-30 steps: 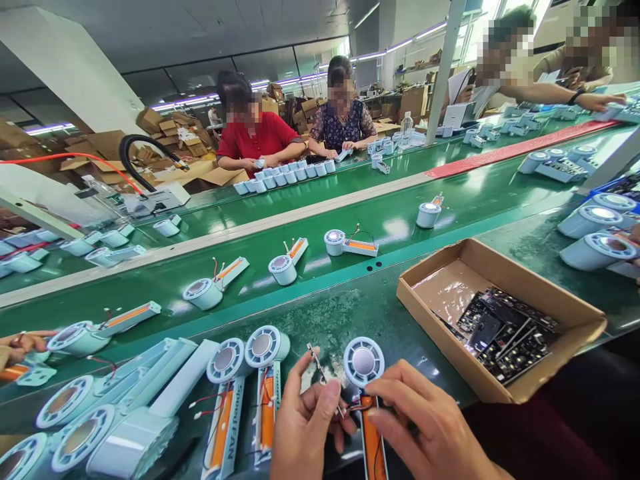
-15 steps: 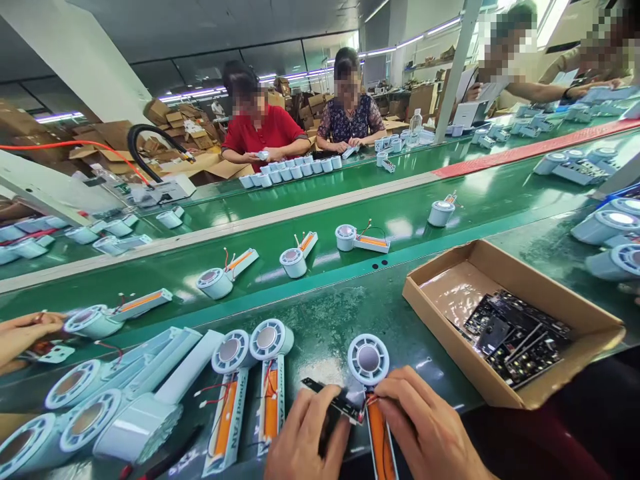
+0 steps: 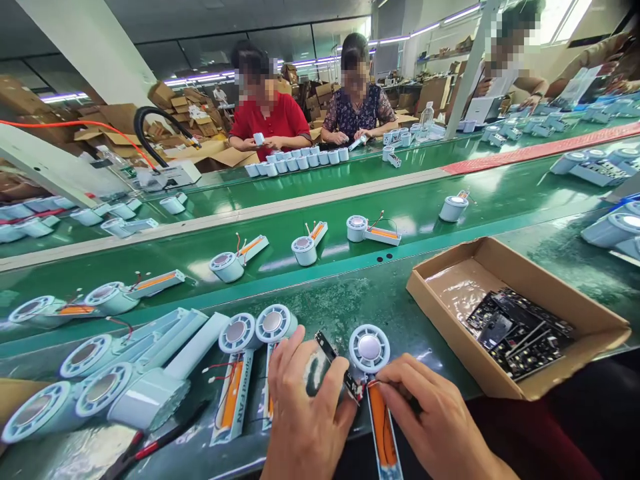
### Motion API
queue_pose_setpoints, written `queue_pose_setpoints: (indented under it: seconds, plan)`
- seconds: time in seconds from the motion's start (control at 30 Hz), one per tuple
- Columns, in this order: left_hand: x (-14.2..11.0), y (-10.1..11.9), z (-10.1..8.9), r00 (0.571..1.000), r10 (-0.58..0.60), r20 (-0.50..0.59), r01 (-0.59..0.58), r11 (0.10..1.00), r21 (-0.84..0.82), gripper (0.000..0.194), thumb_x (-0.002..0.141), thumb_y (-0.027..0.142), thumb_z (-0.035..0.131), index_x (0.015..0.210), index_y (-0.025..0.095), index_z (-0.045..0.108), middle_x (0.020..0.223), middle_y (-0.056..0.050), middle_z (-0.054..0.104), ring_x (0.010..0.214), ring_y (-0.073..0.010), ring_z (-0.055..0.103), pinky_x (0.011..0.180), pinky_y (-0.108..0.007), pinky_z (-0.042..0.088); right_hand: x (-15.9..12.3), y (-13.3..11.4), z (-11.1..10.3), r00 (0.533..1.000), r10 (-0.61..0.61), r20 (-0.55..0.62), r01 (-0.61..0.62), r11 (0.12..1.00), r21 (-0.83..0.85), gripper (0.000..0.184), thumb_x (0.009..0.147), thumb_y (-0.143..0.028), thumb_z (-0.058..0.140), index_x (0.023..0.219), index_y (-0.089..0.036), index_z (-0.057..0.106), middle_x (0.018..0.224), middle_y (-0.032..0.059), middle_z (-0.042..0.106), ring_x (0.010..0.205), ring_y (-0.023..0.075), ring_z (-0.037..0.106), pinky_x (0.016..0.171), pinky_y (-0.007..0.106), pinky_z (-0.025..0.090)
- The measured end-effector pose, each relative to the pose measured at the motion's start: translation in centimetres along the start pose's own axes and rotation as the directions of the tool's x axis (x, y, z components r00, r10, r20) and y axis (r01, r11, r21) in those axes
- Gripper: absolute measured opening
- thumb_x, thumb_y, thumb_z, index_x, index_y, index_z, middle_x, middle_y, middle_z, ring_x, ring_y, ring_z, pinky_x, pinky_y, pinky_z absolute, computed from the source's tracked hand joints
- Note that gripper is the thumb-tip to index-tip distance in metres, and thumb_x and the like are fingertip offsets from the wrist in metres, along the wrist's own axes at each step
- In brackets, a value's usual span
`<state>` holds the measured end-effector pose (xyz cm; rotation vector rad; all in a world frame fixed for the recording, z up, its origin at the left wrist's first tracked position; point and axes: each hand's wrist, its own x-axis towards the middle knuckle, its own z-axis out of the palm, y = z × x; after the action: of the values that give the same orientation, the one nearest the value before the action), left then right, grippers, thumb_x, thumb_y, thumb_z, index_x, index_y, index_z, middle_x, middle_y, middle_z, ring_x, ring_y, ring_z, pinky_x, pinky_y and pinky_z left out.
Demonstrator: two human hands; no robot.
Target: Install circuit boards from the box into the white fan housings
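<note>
My left hand (image 3: 305, 410) grips a narrow black circuit board (image 3: 327, 345) between thumb and fingers, tilted beside the neck of a light-blue handheld fan (image 3: 369, 349). The fan lies face up, its open handle pointing towards me and showing an orange battery (image 3: 382, 427). My right hand (image 3: 435, 417) is closed in a pinch on the thin wires at the top of the handle, close to the board's lower end. The fingertips hide the wire ends. Left of my left hand lie two similar open fans (image 3: 235, 387), one partly covered by that hand.
A cardboard box (image 3: 520, 257) with several black circuit boards (image 3: 520, 330) stands at right. Stacked fans (image 3: 95, 393) and red-handled pliers (image 3: 145, 450) lie at left. More fans sit along the green conveyor (image 3: 270, 267); people work across it.
My left hand has lifted slightly and turned the board steeper. My right hand stays pinched at the fan's neck. At far left, another person's hand has gone from view, and a fan lies there.
</note>
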<state>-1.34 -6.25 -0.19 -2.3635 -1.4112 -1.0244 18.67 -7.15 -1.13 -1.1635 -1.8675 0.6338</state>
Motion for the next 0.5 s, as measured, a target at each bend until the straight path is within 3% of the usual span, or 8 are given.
queue_pose_setpoints:
  seconds: [0.13, 0.23, 0.3, 0.37, 0.5]
  plan:
    - [0.8, 0.6, -0.7, 0.999, 0.008, 0.042, -0.007, 1.000, -0.018, 0.024, 0.084, 0.015, 0.075, 0.106, 0.015, 0.067, 0.122, -0.016, 0.053, 0.134, -0.0410, 0.046, 0.112, -0.069, 0.034, 0.0, 0.4, -0.8, 0.997, 0.032, 0.073, -0.035, 0.999, 0.033, 0.017, 0.103, -0.016, 0.047, 0.102, -0.024, 0.062, 0.090, -0.0002, 0.065, 0.079, 0.0132, 0.064, 0.073, 0.023, 0.049]
    - [1.1, 1.0, -1.1, 0.969, -0.054, 0.243, 0.106, 0.972, -0.210, 0.015, 0.092, 0.021, 0.066, 0.106, 0.017, 0.063, 0.108, -0.009, 0.064, 0.112, -0.0293, 0.061, 0.103, -0.054, 0.046, 0.1, 0.7, -1.2, 0.992, 0.072, 0.101, -0.074, 0.997, 0.023, 0.016, 0.105, -0.019, 0.046, 0.102, -0.025, 0.061, 0.090, -0.0013, 0.063, 0.076, 0.0122, 0.063, 0.071, 0.023, 0.048]
    - [1.1, 1.1, -1.3, 0.903, -0.133, 0.408, 0.278, 0.905, -0.320, 0.017, 0.098, 0.029, 0.056, 0.113, 0.020, 0.060, 0.101, -0.006, 0.067, 0.096, -0.0239, 0.065, 0.086, -0.043, 0.053, 0.1, 0.7, -1.2, 0.990, 0.086, 0.114, -0.089, 0.996, 0.022, 0.015, 0.105, -0.020, 0.047, 0.102, -0.025, 0.060, 0.087, -0.0022, 0.062, 0.070, 0.0111, 0.061, 0.068, 0.023, 0.048]
    - [1.1, 1.1, -1.4, 0.808, -0.230, 0.542, 0.475, 0.798, -0.371, 0.023, 0.103, 0.036, 0.048, 0.120, 0.024, 0.056, 0.098, -0.004, 0.068, 0.090, -0.0220, 0.066, 0.078, -0.037, 0.053, 0.1, 0.5, -1.0, 0.990, 0.090, 0.112, -0.092, 0.996, 0.016, 0.014, 0.105, -0.020, 0.047, 0.100, -0.025, 0.060, 0.085, -0.0024, 0.061, 0.067, 0.0106, 0.060, 0.065, 0.023, 0.047]
    - [0.9, 1.1, -1.5, 0.601, -0.305, 0.739, 0.768, 0.478, -0.427, 0.029, 0.104, 0.047, 0.040, 0.121, 0.027, 0.054, 0.081, 0.003, 0.066, 0.064, -0.0141, 0.066, 0.061, -0.028, 0.050, 0.4, -0.1, -0.3, 0.999, 0.033, 0.029, -0.032, 0.999, -0.042, 0.014, 0.102, -0.016, 0.049, 0.098, -0.023, 0.061, 0.085, -0.0002, 0.063, 0.074, 0.0129, 0.063, 0.071, 0.024, 0.048]
